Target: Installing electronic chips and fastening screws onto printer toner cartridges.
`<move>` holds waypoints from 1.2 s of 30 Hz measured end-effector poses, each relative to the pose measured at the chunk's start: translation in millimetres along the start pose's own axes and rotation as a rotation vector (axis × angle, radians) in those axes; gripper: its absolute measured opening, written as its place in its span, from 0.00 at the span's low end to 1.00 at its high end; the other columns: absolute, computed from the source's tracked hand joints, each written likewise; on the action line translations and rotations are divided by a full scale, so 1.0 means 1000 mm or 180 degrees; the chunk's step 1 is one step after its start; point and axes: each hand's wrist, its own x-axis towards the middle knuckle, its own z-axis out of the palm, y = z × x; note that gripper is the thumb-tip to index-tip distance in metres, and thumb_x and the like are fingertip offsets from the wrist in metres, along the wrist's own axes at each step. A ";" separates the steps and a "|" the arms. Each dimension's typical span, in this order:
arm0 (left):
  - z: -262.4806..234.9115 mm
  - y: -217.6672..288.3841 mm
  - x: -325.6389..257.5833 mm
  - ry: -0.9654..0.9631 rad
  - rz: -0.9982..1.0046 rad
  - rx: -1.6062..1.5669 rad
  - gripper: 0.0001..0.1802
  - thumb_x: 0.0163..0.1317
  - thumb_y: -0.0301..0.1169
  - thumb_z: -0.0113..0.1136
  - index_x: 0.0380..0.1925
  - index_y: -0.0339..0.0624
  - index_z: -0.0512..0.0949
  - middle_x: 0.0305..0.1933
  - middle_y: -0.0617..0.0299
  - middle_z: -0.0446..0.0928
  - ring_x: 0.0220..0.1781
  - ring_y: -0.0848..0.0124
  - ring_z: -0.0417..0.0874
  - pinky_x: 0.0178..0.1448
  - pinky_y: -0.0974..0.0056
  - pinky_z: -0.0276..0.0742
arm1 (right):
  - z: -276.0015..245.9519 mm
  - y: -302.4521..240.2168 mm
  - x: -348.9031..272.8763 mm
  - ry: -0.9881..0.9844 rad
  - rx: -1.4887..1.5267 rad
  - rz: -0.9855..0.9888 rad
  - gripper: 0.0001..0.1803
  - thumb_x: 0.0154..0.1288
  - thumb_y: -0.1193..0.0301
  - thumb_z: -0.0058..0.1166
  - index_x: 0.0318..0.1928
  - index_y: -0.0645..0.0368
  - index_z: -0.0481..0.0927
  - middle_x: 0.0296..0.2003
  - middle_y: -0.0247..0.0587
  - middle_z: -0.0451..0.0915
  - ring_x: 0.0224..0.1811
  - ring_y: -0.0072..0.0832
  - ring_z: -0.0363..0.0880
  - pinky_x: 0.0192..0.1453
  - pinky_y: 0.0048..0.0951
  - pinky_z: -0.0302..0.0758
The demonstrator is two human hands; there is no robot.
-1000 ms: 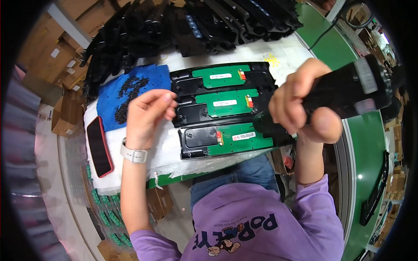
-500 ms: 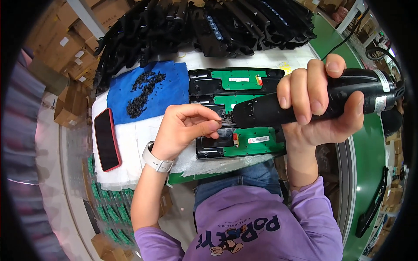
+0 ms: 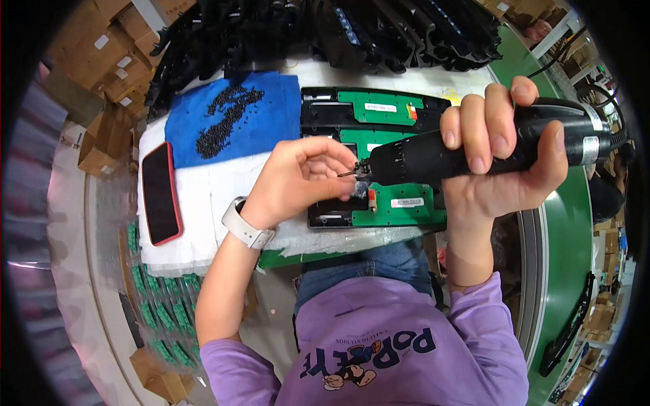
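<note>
My right hand [image 3: 497,139] is wrapped around the thick black body of an electric screwdriver [image 3: 423,157], held level above the workpieces with its tip toward the left. At that tip, the thumb and fingers of my left hand [image 3: 305,172] close around the thin dark bit [image 3: 347,174]. The fingertips are slightly blurred, and small dark parts at the nose are hard to tell apart. Beneath the tool lie three black housings with green circuit boards, among them a near board [image 3: 386,212] and a far board [image 3: 379,108]. The tool and hands partly cover the middle board [image 3: 352,139].
Many small black screws [image 3: 227,122] lie on a blue cloth [image 3: 186,145] at the left. A red-cased phone [image 3: 161,193] rests on the white table cover [image 3: 203,233]. Black plastic housings [image 3: 379,37] are piled along the back. A cable [image 3: 619,139] leaves the tool's rear.
The view has shifted, so the table and boards appear higher. My left fingers have changed position at the bit, which shows more. My right hand keeps its grip on the electric screwdriver.
</note>
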 end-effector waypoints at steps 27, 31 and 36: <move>-0.001 -0.025 0.008 -0.0005 0.0407 0.0266 0.07 0.61 0.25 0.54 0.36 0.32 0.77 0.29 0.64 0.77 0.28 0.81 0.76 0.34 0.75 0.74 | 0.044 0.017 -0.034 -0.0633 -0.1404 0.1271 0.22 0.46 0.65 0.72 0.29 0.61 0.70 0.15 0.33 0.69 0.14 0.21 0.66 0.19 0.22 0.64; 0.000 -0.022 0.004 0.0026 0.0187 0.0110 0.07 0.61 0.26 0.55 0.35 0.32 0.77 0.29 0.65 0.77 0.28 0.81 0.76 0.34 0.75 0.74 | 0.043 0.013 -0.030 -0.0859 -0.1631 0.1174 0.21 0.47 0.65 0.71 0.29 0.61 0.70 0.16 0.34 0.70 0.14 0.21 0.66 0.19 0.23 0.64; 0.001 -0.019 0.003 0.0052 0.0352 -0.0008 0.08 0.59 0.25 0.58 0.36 0.31 0.77 0.31 0.63 0.77 0.29 0.79 0.77 0.37 0.74 0.76 | 0.027 0.010 -0.020 -0.0761 -0.0707 0.1220 0.22 0.56 0.60 0.63 0.40 0.60 0.67 0.16 0.30 0.69 0.12 0.21 0.65 0.18 0.23 0.62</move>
